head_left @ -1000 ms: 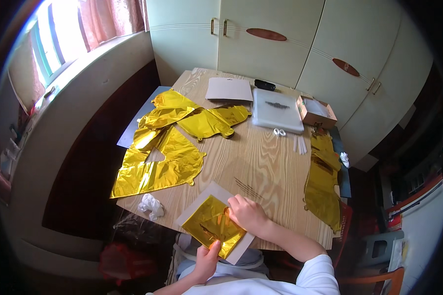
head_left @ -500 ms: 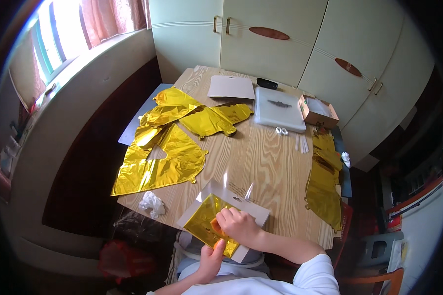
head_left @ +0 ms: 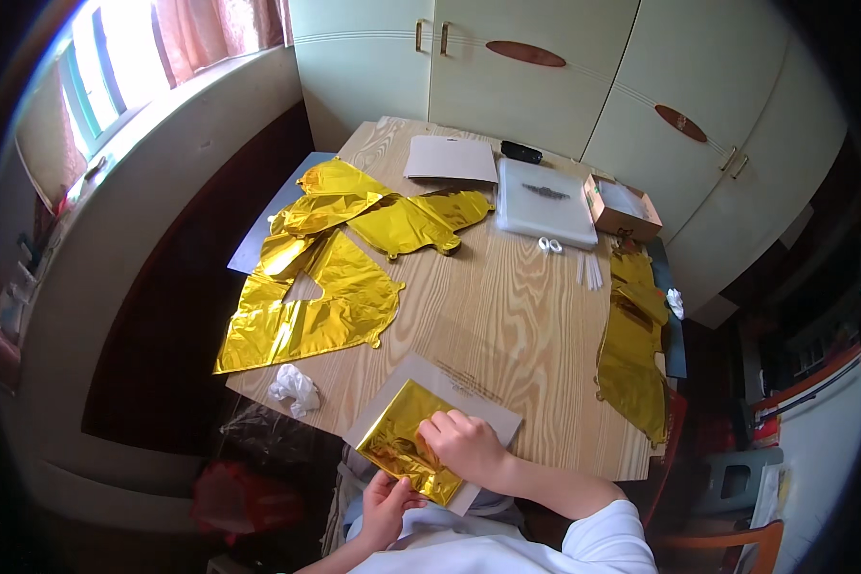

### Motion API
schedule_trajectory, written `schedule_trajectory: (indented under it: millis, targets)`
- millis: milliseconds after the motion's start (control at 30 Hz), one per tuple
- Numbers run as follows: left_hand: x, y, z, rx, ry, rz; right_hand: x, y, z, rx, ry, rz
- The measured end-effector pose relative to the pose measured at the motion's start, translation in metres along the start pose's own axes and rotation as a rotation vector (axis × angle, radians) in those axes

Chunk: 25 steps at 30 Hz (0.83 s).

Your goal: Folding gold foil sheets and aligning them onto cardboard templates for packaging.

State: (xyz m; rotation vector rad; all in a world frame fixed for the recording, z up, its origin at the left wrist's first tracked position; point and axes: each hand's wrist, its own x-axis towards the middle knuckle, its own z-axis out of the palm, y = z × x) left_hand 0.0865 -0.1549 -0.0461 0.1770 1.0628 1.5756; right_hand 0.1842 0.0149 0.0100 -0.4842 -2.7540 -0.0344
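Observation:
A folded gold foil balloon (head_left: 407,440) lies on a white card packet (head_left: 469,397) at the near edge of the wooden table (head_left: 507,306). My right hand (head_left: 464,447) rests on top of the folded foil, fingers curled and pinching its upper right edge. My left hand (head_left: 389,504) reaches up from below the table edge and grips the packet's near corner with the foil. Both hands hold the same bundle over the table's front rim.
Several flat gold foil balloons (head_left: 325,277) spread over the table's left half; more gold foil (head_left: 631,354) hangs off the right edge. A crumpled white tissue (head_left: 295,387), a grey sheet (head_left: 450,159), a white flat box (head_left: 545,201), a small open cardboard box (head_left: 622,207) and cupboards behind.
My right hand has slid toward me along the foil. The clear flap that was lifted half a second ago now lies flat. The packet has shifted slightly nearer the table edge.

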Motion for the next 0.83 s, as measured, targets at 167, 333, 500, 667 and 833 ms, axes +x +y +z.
schedule_trajectory:
  millis: [167, 333, 500, 667, 833]
  targets:
    - [0.002, 0.003, 0.006, 0.021, -0.015, 0.017, -0.001, -0.007, -0.006, -0.011, 0.048, -0.043]
    - [0.009, 0.000, 0.011, 0.014, -0.047, -0.079, -0.004, -0.013, -0.020, 0.052, 0.041, -0.052]
    - [0.014, -0.016, -0.001, 0.268, -0.050, 0.015, -0.009, -0.012, -0.023, 0.098, 0.027, -0.030]
    - [0.017, -0.020, 0.000, 0.112, -0.111, 0.062, -0.015, -0.015, -0.030, 0.204, -0.034, 0.013]
    - [0.022, -0.042, -0.024, -0.370, -0.274, -0.045, -0.031, -0.015, -0.028, 0.245, -0.114, -0.032]
